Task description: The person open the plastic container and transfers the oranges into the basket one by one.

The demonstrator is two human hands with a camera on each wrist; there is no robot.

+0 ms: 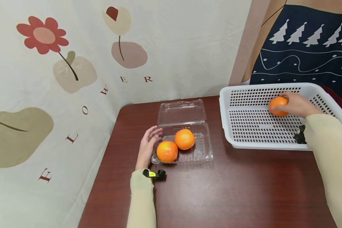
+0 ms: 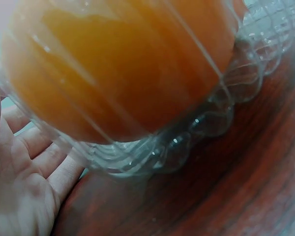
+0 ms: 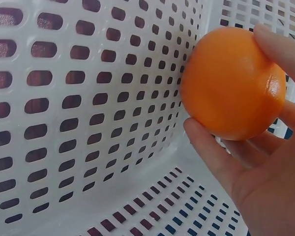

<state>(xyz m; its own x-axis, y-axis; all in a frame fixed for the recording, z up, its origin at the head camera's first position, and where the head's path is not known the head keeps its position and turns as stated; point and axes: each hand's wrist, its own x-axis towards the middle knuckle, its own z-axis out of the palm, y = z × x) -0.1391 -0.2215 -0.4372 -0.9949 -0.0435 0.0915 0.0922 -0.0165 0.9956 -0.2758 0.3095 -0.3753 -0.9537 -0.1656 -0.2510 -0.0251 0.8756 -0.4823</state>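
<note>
Orange [image 1: 277, 106] is held by curled right grip [image 1: 300, 105] inside white perforated basket [image 1: 273, 146]; left grip [image 1: 146, 145], relaxed and empty, is beside clear clamshell box [image 1: 200, 144] with two oranges [image 1: 167, 151].

The left wrist view's top edge crops an orange [image 2: 118, 73].

Three oranges [image 1: 184, 139] on show!
One left hand [image 1: 148, 145], one right hand [image 1: 299, 104], one clear box [image 1: 201, 142], one white basket [image 1: 268, 145], one table [image 1: 222, 193], and there, five white trees [image 1: 314, 37], six printed letters [image 1: 146, 79]!
</note>
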